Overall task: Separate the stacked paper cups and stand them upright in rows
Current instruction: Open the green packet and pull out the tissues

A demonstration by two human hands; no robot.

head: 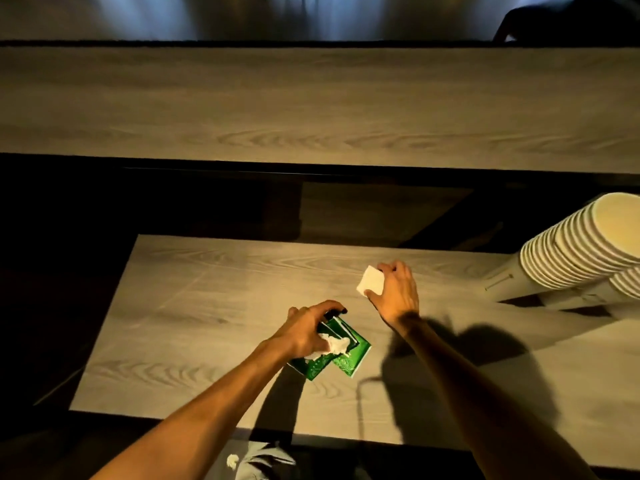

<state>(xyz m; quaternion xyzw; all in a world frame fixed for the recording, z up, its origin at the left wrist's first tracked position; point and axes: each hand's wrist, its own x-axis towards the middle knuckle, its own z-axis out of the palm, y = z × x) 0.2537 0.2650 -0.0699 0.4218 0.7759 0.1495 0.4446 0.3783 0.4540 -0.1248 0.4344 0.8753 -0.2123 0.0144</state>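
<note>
A tall stack of nested white paper cups (571, 251) rises at the right edge of the near wooden table (214, 306), leaning toward the camera, its top rim open. A second, lower stack (627, 282) shows just beside it. My left hand (304, 332) grips green packets (343, 358) and a crumpled white tissue (337, 344) at the table's middle. My right hand (396, 292) pinches a small folded white paper (370, 281) just above the tabletop, left of the cup stacks and apart from them.
A higher wooden counter (311, 105) runs across behind the table, with a dark gap between them. The table's left and front edges drop to a dark floor. A crumpled bit of white paper (232, 461) lies below the front edge.
</note>
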